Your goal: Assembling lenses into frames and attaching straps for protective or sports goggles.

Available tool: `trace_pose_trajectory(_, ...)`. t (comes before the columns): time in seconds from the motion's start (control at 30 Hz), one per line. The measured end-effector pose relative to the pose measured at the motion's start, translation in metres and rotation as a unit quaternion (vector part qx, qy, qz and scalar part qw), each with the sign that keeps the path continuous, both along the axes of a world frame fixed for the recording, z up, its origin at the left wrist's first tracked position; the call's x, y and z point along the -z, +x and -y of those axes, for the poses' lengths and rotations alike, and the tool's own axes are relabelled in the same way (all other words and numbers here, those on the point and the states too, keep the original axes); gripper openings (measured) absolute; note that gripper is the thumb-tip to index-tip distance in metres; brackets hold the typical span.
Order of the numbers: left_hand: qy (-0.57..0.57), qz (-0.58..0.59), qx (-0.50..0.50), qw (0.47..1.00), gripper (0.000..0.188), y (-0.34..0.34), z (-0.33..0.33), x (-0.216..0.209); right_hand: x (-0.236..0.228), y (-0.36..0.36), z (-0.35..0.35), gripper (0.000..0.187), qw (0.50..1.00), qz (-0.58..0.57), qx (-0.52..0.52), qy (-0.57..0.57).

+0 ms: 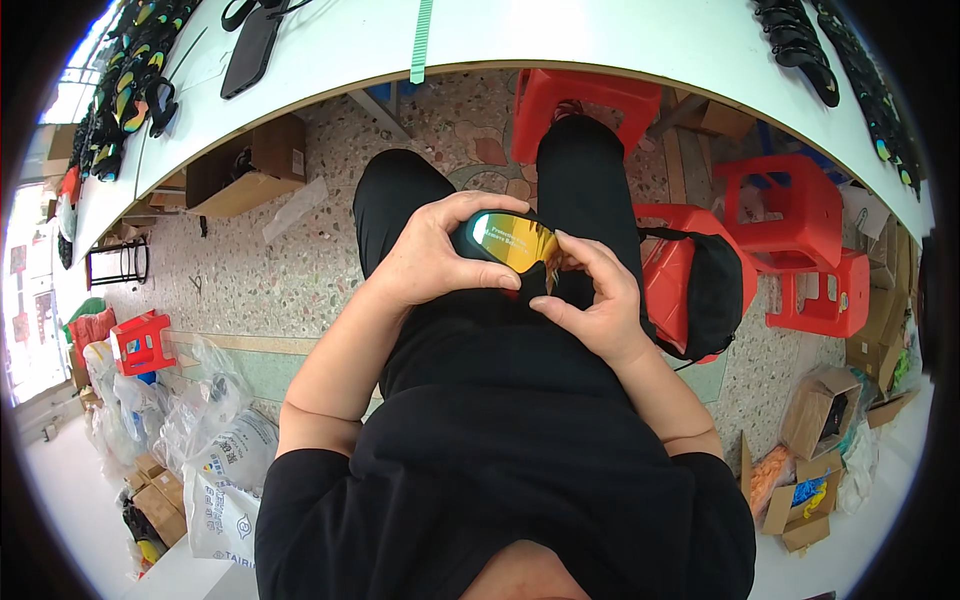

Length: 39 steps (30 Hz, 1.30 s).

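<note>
Above my lap I hold a pair of sports sunglasses (508, 243) with a yellow-orange mirrored lens and a dark frame; faint lettering shows on the lens. My left hand (440, 248) grips the left end, its forefinger along the top edge and thumb along the bottom. At the other end my right hand (600, 297) closes on the sunglasses with thumb and fingers. The fingers hide part of the frame there.
A white table (340, 45) curves across the top. On it lie a black phone (250, 52), a green tape strip (421, 40) and rows of eyewear (130, 90). Red stools (790, 210), a black bag (712, 290), cardboard boxes (250, 175) and plastic bags (235, 470) surround me.
</note>
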State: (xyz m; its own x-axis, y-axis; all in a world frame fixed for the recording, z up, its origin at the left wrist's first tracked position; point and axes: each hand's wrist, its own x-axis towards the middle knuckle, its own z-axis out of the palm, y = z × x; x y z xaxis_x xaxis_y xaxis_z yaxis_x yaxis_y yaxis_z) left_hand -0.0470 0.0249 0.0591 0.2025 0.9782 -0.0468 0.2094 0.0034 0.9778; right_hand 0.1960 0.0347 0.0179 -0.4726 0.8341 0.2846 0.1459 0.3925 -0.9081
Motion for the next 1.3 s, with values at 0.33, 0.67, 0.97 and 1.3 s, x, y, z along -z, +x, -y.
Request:
trace_pose_trajectory(0.33,-0.064,0.013,0.038,0.997,0.068,-0.003,0.0,0.001,0.01,0.003,0.002,0.068,0.999,-0.029,-0.029,0.014)
trace_pose_trajectory(0.67,-0.055,0.145,0.03,0.987,0.067,-0.001,0.007,0.009,0.009,0.012,-0.019,0.044,0.998,-0.057,-0.003,-0.036)
trace_pose_trajectory(0.97,-0.049,0.167,0.056,0.983,0.062,0.002,0.005,0.005,0.001,-0.002,-0.024,0.03,0.844,-0.277,-0.17,-0.426)
trace_pose_trajectory(1.3,-0.075,0.162,0.037,0.983,0.065,0.003,0.007,0.01,0.008,-0.007,-0.018,0.01,0.845,-0.309,-0.109,-0.424)
